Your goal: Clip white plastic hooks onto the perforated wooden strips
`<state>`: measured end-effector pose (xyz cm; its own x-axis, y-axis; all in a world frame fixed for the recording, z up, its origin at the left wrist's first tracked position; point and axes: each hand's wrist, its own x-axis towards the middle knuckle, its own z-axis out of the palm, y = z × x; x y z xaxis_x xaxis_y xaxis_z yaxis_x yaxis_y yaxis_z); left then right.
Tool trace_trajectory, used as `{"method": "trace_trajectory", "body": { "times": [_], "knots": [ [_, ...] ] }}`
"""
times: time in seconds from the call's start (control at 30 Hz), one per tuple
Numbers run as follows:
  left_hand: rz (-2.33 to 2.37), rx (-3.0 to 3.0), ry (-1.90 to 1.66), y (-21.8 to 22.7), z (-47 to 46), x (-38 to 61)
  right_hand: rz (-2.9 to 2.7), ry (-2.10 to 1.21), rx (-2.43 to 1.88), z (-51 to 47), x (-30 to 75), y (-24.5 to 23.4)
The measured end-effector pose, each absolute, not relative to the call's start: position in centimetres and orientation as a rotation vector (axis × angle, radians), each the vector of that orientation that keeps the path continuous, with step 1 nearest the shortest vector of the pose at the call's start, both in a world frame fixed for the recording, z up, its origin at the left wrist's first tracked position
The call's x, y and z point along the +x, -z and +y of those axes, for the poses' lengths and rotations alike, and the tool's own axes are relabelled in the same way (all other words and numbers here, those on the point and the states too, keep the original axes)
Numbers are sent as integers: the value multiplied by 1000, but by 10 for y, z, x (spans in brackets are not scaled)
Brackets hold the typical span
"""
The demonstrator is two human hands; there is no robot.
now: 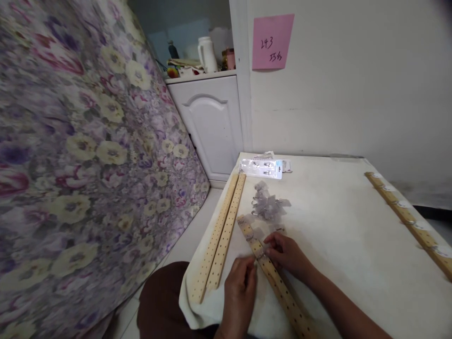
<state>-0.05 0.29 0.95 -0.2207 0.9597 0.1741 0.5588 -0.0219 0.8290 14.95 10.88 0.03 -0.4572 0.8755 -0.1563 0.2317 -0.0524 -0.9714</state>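
Observation:
My left hand (240,287) and my right hand (286,254) meet over a pale wooden strip (278,287) full of small holes, lying slantwise on a white table (339,226). Both hands have their fingers pinched at one spot on the strip, where a small clear hook piece (259,253) sits. The right hand's fingers press on that piece; the left hand's fingertips hold the strip beside it. A heap of clear plastic hooks (269,205) lies just beyond the hands.
Two more holed wooden strips (222,235) lie side by side along the table's left edge. A packet of hooks (263,168) sits at the far edge. Another strip with white pads (409,219) lies at right. A floral cloth (77,150) hangs left, beside a white cupboard (212,127).

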Motion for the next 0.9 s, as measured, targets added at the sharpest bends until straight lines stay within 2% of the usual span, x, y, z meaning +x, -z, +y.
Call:
{"method": "trace_trajectory", "body": {
  "times": [0.37, 0.9],
  "knots": [
    [1700, 1657, -1197, -6, 5, -1, -1784, -1406, -1222, 109, 151, 2],
    [1694, 1659, -1182, -4, 5, -1, -1780, -1430, -1215, 108, 152, 2]
  ]
}}
